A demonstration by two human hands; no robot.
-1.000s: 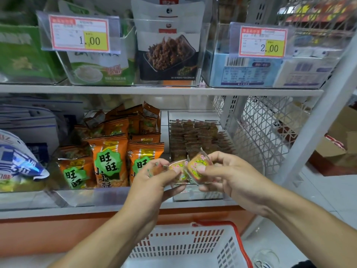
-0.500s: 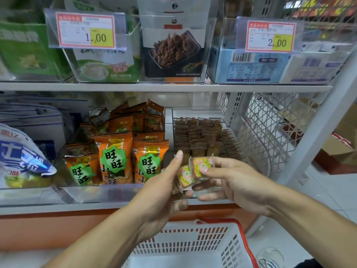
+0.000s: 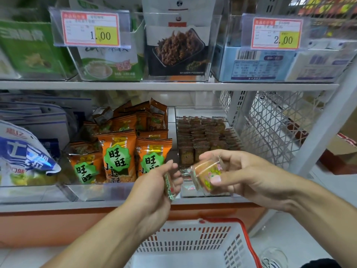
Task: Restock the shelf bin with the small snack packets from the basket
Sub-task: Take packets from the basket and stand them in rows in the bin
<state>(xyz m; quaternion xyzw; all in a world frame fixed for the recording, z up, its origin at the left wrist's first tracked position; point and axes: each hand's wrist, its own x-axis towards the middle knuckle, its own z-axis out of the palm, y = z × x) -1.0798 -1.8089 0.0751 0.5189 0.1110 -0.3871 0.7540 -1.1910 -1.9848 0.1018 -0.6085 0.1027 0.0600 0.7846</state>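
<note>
Two small snack packets are up in front of the lower shelf, one in each hand. The left hand (image 3: pixel 154 182) pinches a thin packet (image 3: pixel 169 187) edge-on between thumb and curled fingers, so only its green and red rim shows. The right hand (image 3: pixel 241 175) grips a square clear-wrapped packet (image 3: pixel 207 176) (orange with a pink and green print), thumb pressed on its face and fingers curled behind. The hands are near each other but apart. Behind them sits the clear shelf bin (image 3: pixel 202 113), holding rows of small brown packets (image 3: pixel 201 136). Just left of it, another bin holds orange snack bags (image 3: pixel 117 151). Below the hands stands the white basket (image 3: pixel 193 240) with its red rim.
</note>
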